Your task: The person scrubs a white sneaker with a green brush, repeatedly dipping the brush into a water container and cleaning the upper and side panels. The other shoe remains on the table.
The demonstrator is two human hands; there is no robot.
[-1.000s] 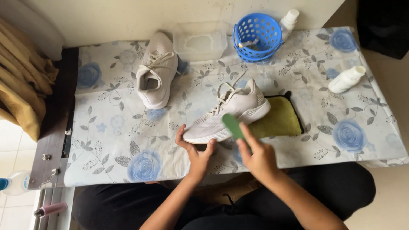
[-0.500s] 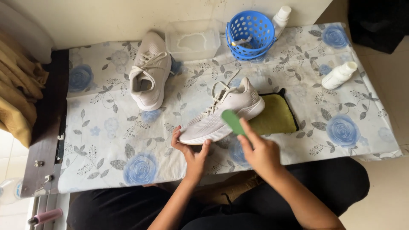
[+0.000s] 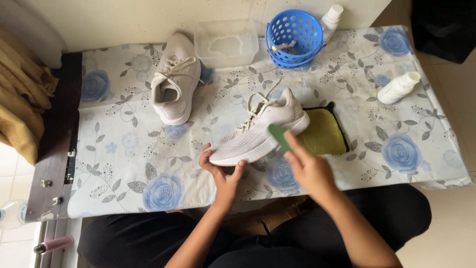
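A white sneaker [image 3: 258, 130] lies on its side on the floral cloth [image 3: 129, 149], its heel resting on a yellow-green cleaning pad [image 3: 325, 134]. My left hand [image 3: 223, 173] holds the toe end from below. In my right hand [image 3: 307, 166] is a small green brush [image 3: 279, 136], pressed against the side of the sole near the heel. The second white sneaker [image 3: 176, 84] stands upright to the back left, apart from both hands.
At the back stand a clear plastic tub [image 3: 228, 44] and a blue perforated basket [image 3: 293, 37] with a white bottle [image 3: 331, 15] behind it. Another white bottle [image 3: 398, 87] lies at the right. A dark wooden edge [image 3: 54, 139] and yellow fabric [image 3: 20, 104] are at the left.
The view shifted slightly. My right hand with the green brush moved a little along the sneaker's sole; the left hand kept its hold on the toe.
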